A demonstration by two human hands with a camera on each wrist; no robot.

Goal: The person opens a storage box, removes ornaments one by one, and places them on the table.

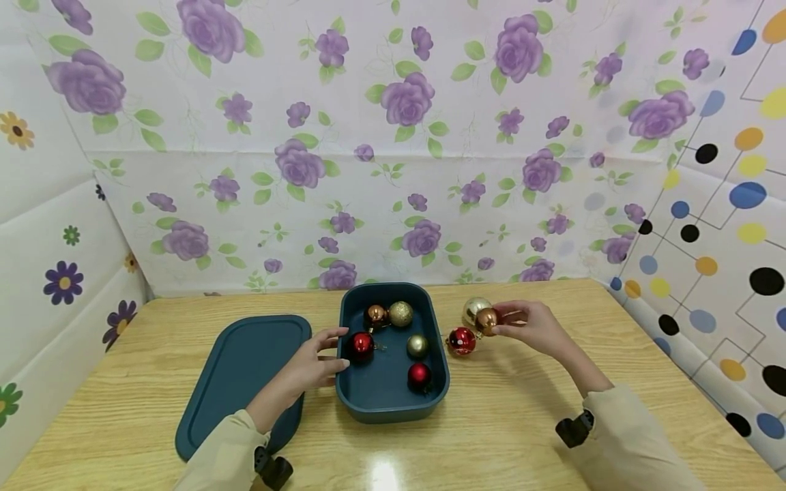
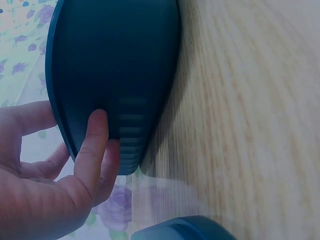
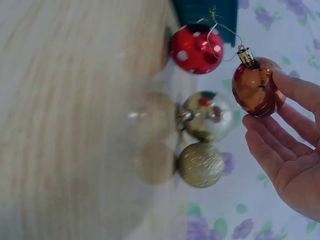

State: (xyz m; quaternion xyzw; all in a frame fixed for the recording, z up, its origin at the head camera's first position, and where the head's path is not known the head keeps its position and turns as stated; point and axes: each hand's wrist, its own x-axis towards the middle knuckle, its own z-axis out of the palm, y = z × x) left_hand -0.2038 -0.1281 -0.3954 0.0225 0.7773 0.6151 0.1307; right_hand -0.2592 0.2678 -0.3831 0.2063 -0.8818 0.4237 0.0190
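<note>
My left hand (image 1: 316, 361) grips the left wall of a dark blue-green box (image 1: 393, 413), some fingertips over the rim and other fingers (image 2: 92, 145) against the outer wall. Inside the box lie several Christmas baubles, among them a shiny red bauble (image 1: 361, 346), a glittery gold bauble (image 1: 401, 314) and a matte red bauble (image 1: 419, 375). To the right of the box, my right hand (image 1: 531, 326) pinches a copper bauble (image 3: 256, 89) between thumb and fingers, its gold cap and thread showing. Near it are a red bauble with white dots (image 3: 196, 48) and a shiny pale-gold bauble (image 3: 207, 116).
A flat blue-green lid (image 1: 245, 375) lies on the wooden table (image 1: 479, 436) left of the box, partly under my left forearm. A glittery gold bauble (image 3: 201, 165) sits beyond the pale-gold one. Flower-printed sheeting (image 1: 368, 204) closes off the table's back edge.
</note>
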